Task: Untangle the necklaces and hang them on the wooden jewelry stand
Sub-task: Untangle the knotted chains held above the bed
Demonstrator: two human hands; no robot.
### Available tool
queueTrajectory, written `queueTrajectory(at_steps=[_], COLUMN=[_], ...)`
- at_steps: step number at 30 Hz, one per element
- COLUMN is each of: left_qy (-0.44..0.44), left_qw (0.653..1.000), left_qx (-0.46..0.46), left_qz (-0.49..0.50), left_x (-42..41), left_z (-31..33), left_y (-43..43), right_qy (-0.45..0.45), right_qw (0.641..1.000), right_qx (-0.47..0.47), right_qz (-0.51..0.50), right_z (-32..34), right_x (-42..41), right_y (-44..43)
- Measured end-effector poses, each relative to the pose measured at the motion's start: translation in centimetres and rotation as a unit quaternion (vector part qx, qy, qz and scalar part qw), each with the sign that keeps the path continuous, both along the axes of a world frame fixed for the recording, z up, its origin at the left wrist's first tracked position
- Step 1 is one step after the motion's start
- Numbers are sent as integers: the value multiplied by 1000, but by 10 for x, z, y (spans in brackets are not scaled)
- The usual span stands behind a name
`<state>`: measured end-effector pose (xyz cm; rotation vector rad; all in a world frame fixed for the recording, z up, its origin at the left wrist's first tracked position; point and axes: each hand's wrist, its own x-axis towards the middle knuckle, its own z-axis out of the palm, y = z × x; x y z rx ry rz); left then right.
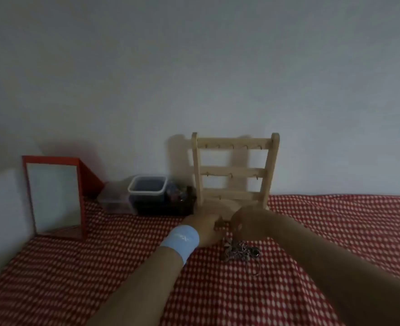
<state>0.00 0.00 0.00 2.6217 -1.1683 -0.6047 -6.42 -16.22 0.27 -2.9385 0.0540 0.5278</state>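
Both hands meet low in front of the pale wooden ladder-shaped jewelry stand (pixel 235 171). The left hand (pixel 206 228), with a light blue wristband (pixel 181 241), and the right hand (pixel 248 222) each have a curled grip and seem to pinch a short strand stretched sideways between them. The tangled clump of silvery metal necklaces (pixel 241 251) lies on the red-and-white checked cloth (pixel 100 267) of the tabletop, just below and toward the person from the right hand. It dangles from that grip by a chain, so the right hand is nearer. The stand is directly behind the hands, hooks facing the person, bars apparently bare. Blur hides fingertips, strand count and a small brown piece between the hands. A red-framed standing mirror (pixel 53 196) and a clear plastic tub (pixel 147 184) stand to the left.
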Motion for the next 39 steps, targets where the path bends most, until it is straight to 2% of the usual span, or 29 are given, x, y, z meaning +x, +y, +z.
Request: queueTrajectory(at_steps=[4,7,12,18,22,27,30,33,35,36,39], left_qy=[-8,-29,-50,-73,-43,18,35,11,12,21,97], left_qw=[999,998,990,987,973,952,956,987,994,994,977], left_qx=[-20,-39,-124,-141,-218,-284,-270,-151,-101,-105,-191], left_qz=[-29,-44,-53,12,59,109,108,54,26,23,18], left_x=[-3,-4,-15,-15,-21,-12,-2,8,11,13,20], left_z=[-33,-48,-69,-85,-83,-76,-73,-69,-65,-63,-55], left_y=[-10,-13,-1,6,11,25,30,28,22,18,5], right_qy=[35,18,-43,-111,-106,-149,-172,-161,-157,-158,-171], right_qw=[999,999,996,985,983,957,935,925,911,901,872], right_qx=[14,28,68,76,108,217,291,333,372,395,450], right_qz=[3,-3,-46,-104,-106,-123,-109,-86,-85,-84,-86], right_z=[-24,-41,-55,-68,-73,-66,-61,-62,-63,-64,-67], right_x=[2,6,-9,-40,-49,-46,-39,-28,-20,-15,-2], right_y=[-3,-5,-4,-2,-5,-9,-7,-9,-11,-12,-15])
